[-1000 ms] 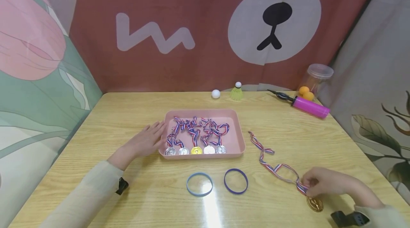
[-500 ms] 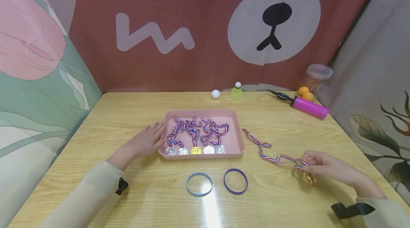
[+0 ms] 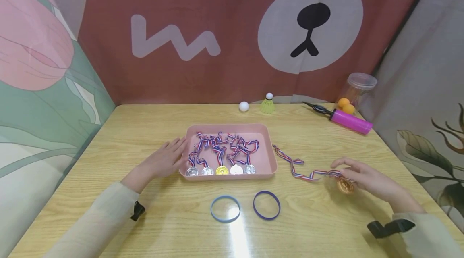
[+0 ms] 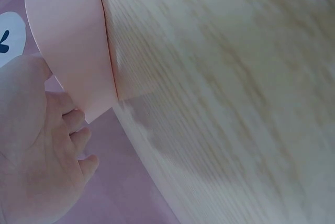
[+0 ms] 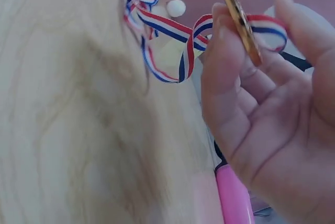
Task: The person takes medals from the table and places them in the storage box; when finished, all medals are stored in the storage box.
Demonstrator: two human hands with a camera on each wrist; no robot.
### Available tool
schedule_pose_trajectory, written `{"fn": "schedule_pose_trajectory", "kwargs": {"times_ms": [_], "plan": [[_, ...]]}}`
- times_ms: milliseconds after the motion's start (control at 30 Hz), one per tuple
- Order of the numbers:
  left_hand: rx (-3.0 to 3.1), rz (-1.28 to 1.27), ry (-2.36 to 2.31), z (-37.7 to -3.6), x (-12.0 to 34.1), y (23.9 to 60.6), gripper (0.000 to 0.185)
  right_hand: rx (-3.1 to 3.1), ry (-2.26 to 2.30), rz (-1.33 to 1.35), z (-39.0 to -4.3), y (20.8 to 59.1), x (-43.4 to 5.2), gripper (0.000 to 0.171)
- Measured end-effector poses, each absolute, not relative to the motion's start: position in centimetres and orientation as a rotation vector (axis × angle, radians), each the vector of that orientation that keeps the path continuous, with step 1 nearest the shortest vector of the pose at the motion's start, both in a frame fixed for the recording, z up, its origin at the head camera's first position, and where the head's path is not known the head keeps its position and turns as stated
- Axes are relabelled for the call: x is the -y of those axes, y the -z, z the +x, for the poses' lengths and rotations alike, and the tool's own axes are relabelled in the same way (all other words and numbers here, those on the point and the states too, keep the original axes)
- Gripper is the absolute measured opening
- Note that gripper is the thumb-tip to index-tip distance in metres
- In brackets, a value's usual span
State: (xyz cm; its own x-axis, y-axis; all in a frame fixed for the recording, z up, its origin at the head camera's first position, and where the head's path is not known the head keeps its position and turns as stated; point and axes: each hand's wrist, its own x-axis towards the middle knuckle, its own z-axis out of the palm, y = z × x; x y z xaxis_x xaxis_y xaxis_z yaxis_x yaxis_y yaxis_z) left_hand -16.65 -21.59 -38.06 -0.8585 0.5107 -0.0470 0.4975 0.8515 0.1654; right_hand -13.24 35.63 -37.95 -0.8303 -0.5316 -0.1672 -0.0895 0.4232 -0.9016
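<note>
My right hand [image 3: 371, 181] holds a bronze-coloured medal [image 3: 345, 186] a little above the table on the right. In the right wrist view the medal [image 5: 241, 22] stands edge-on among the fingers. Its red, white and blue ribbon [image 3: 302, 176] trails left across the table toward the pink tray [image 3: 266, 155]. My left hand [image 3: 164, 159] rests with straight fingers against the tray's left side. The left wrist view shows its fingertips at the tray wall [image 4: 73, 35]. Inside the tray lie several silver medals [image 3: 237, 169] and one gold medal [image 3: 222, 170], ribbons bunched behind them.
A light blue wristband [image 3: 225, 221] and a dark blue wristband [image 3: 267, 218] lie in front of the tray. Along the back are a white ball [image 3: 244, 106], a yellow shuttlecock [image 3: 268, 105], a pink hand pump [image 3: 351, 122] and a clear jar [image 3: 357, 88] by two orange balls.
My right hand has lifted the bronze medal and moved it away from me and slightly left. The ribbon's far end has slid left to the tray's right side. My left hand stays put.
</note>
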Motion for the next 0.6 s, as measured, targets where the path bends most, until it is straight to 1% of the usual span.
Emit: {"fn": "schedule_pose_trajectory", "kwargs": {"times_ms": [100, 233, 400, 500, 600], "plan": [[-2.935, 0.802, -0.232, -16.7, 21.6, 38.1, 0.058, -2.096, 1.503, -0.670, -13.6, 37.8, -35.8, 0.031], [-2.934, 0.802, -0.231, -16.7, 21.6, 38.1, 0.058, -1.902, 1.588, -0.758, -13.9, 37.5, -35.8, 0.033], [-2.935, 0.804, -0.226, -16.6, 21.6, 38.0, 0.058, -1.937, 1.550, -0.838, -14.2, 36.9, -35.2, 0.037], [-2.935, 0.801, -0.222, -16.6, 21.6, 38.0, 0.058, -2.043, 1.517, -0.824, -14.5, 36.2, -34.8, 0.035], [-2.935, 0.797, -0.222, -16.6, 21.6, 37.9, 0.058, -2.137, 1.538, -0.732, -14.8, 35.5, -34.4, 0.033]]}}
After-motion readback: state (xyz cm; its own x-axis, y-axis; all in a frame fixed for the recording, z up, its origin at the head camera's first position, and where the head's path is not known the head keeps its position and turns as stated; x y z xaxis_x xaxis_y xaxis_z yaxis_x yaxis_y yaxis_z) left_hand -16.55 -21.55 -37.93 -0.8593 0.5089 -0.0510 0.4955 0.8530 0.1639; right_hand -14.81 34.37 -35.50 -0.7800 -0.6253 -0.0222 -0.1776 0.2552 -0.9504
